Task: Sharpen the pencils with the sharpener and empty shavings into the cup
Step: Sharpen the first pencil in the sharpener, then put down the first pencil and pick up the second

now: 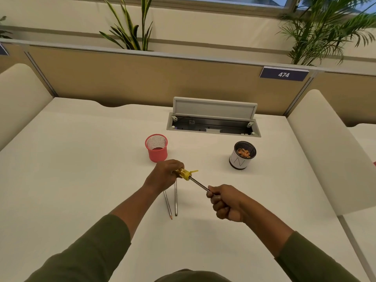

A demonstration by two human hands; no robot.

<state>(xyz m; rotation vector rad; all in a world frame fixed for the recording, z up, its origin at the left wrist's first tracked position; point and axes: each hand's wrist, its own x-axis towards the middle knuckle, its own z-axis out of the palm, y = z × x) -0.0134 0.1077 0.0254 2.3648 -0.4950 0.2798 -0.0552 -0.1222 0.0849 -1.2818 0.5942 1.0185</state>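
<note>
Mesh holder (pixel 156 147) left of cup (pixel 242 155); two pencils (pixel 172 200) on table (pixel 81 169) before holder.

The white desk (pixel 81 159) lies open to the left of the arms and along its near edge, so a hand could sweep there unhindered. Ahead, the pink mesh pencil cup (pixel 156 148) stands just beyond the left hand (pixel 164 176), and the black mesh cup (pixel 243 154) of shavings stands well to its right; a broad bare lane runs between the two. Behind that lane the cable box (pixel 213 129) gapes in the desk, its lid (pixel 214 108) tilted up like a low wall. Two pencils (pixel 172 200) lie beneath the hands, seemingly apart at their near ends. Padded side screens (pixel 321 151) close both flanks.
</note>
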